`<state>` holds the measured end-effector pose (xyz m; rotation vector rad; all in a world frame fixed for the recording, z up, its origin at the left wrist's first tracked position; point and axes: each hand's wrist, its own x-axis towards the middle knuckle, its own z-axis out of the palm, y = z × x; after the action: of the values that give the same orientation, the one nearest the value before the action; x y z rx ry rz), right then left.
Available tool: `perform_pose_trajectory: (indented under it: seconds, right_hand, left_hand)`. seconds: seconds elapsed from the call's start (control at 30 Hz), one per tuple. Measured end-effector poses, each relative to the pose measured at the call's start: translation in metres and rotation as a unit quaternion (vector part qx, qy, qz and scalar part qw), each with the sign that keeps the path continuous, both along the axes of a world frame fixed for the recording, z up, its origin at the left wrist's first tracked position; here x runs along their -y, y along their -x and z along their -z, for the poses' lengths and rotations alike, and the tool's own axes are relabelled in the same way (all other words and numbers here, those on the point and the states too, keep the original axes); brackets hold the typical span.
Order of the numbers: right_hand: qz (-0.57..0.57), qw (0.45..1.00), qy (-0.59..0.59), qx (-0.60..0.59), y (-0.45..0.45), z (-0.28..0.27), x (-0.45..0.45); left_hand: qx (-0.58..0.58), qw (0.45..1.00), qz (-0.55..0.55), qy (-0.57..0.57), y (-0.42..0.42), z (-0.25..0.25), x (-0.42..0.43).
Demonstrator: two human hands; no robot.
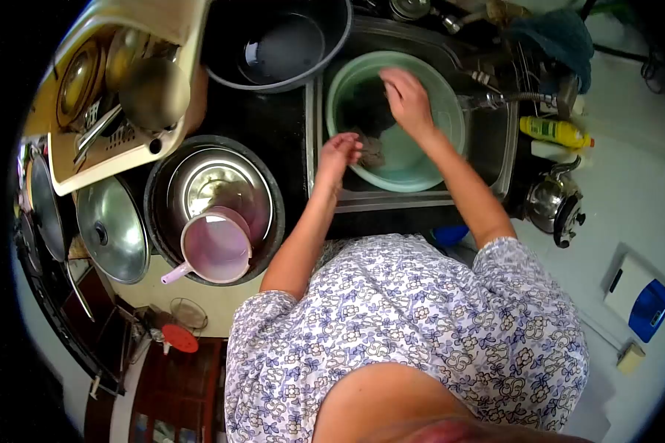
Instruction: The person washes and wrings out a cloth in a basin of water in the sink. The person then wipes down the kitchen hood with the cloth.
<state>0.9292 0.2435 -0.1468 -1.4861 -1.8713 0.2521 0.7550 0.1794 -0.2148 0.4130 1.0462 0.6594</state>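
Note:
A pale green basin (454, 122) sits in the metal sink with water in it. A dark mass (366, 107) of a kind I cannot make out lies in its left part. My left hand (338, 156) is at the basin's near left rim, fingers curled together, beside a crumpled greyish-brown piece (371, 150). Whatever those fingers pinch is too small to name. Over the dark mass, my right hand (408, 102) reaches in with bent fingers held close together. Its fingertips are partly hidden, and what they hold cannot be made out.
Left of the sink stand a dark tub (325, 55) and a large pot (266, 192) with a pink dipper (214, 249) on it. A cream dish rack (118, 159) and a lid (111, 229) are farther left. Right are a faucet (495, 98), yellow bottle (554, 131) and kettle (550, 201).

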Motion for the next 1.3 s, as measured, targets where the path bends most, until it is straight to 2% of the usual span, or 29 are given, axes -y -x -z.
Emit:
perform_pose_trajectory:
  seconds: [0.03, 0.13, 0.3, 0.37, 0.47, 0.57, 0.6, 0.67, 0.77, 0.8, 0.83, 0.9, 0.93, 0.97, 1.03, 1.07, 1.17, 1.2, 1.27, 1.3]
  right_hand:
    - [0.033, 0.998, 0.053, -0.016, -0.021, 0.025, 0.033]
    - [0.098, 0.97, 0.218, 0.041, -0.074, 0.077, 0.099]
    - [0.224, 0.874, 0.428, 0.058, -0.137, 0.163, 0.084]
    - [0.175, 0.908, 0.373, 0.075, -0.14, 0.183, 0.06]
    - [0.144, 0.932, 0.265, 0.199, -0.113, 0.181, 0.022]
    - [0.124, 0.893, 0.398, 0.167, -0.099, 0.202, 0.015]
    - [0.084, 0.906, 0.386, 0.15, -0.103, 0.209, 0.02]
    - [0.033, 0.885, 0.458, 0.084, -0.105, 0.223, 0.03]
    - [0.025, 0.847, 0.528, -0.057, -0.105, 0.196, 0.044]
    - [0.033, 0.831, 0.544, -0.114, -0.099, 0.177, 0.055]
    - [0.055, 0.903, 0.414, -0.104, -0.091, 0.152, 0.071]
    - [0.073, 0.958, 0.272, -0.051, -0.072, 0.085, 0.086]
    - [0.08, 0.961, 0.253, -0.081, -0.062, 0.052, 0.093]
    - [0.087, 0.963, 0.232, -0.111, -0.053, 0.024, 0.099]
    - [0.081, 0.984, 0.135, -0.084, -0.038, -0.014, 0.105]
    - [0.065, 0.989, 0.105, -0.086, -0.031, -0.021, 0.11]
    - [0.036, 0.993, 0.051, -0.102, -0.013, -0.023, 0.121]
    - [0.032, 0.992, 0.052, -0.107, -0.012, -0.012, 0.122]
    - [0.061, 0.989, 0.07, -0.117, -0.016, -0.003, 0.111]
    - [0.075, 0.987, 0.079, -0.122, -0.018, 0.003, 0.103]
  left_hand:
    - [-0.011, 1.0, -0.003, 0.007, 0.001, 0.001, -0.003]
    - [-0.045, 0.999, 0.003, -0.004, 0.004, -0.007, -0.007]
    - [-0.061, 0.998, -0.002, 0.013, -0.014, -0.008, -0.003]
    - [-0.063, 0.998, -0.005, 0.007, -0.023, -0.01, 0.001]
    - [-0.063, 0.998, 0.012, -0.017, -0.029, -0.003, 0.002]
    - [-0.072, 0.997, 0.032, -0.026, -0.034, -0.001, -0.003]
    - [-0.069, 0.997, 0.033, -0.019, -0.036, -0.004, -0.007]
    - [-0.066, 0.997, 0.022, 0.009, -0.04, 0.007, -0.011]
    - [-0.064, 0.996, 0.03, 0.059, -0.049, 0.021, -0.018]
    - [-0.103, 0.991, 0.004, 0.085, -0.06, 0.014, -0.02]
    - [-0.021, 0.992, 0.01, 0.126, -0.062, 0.032, -0.022]
    - [0.142, 0.968, 0.021, 0.208, -0.066, 0.084, -0.024]
    - [0.138, 0.964, 0.022, 0.225, -0.078, 0.086, -0.024]
    - [0.149, 0.965, 0.013, 0.215, -0.089, 0.065, -0.026]
    - [0.241, 0.968, 0.028, 0.067, -0.101, 0.094, -0.027]
    - [0.354, 0.923, -0.004, 0.151, -0.108, 0.064, -0.035]
    - [0.129, 0.987, -0.089, 0.044, -0.124, 0.005, -0.033]
    - [0.193, 0.978, -0.057, 0.047, -0.124, 0.003, -0.031]
    - [0.261, 0.963, -0.066, 0.025, -0.117, 0.056, -0.008]
    - [0.261, 0.964, -0.053, -0.001, -0.116, 0.068, -0.003]
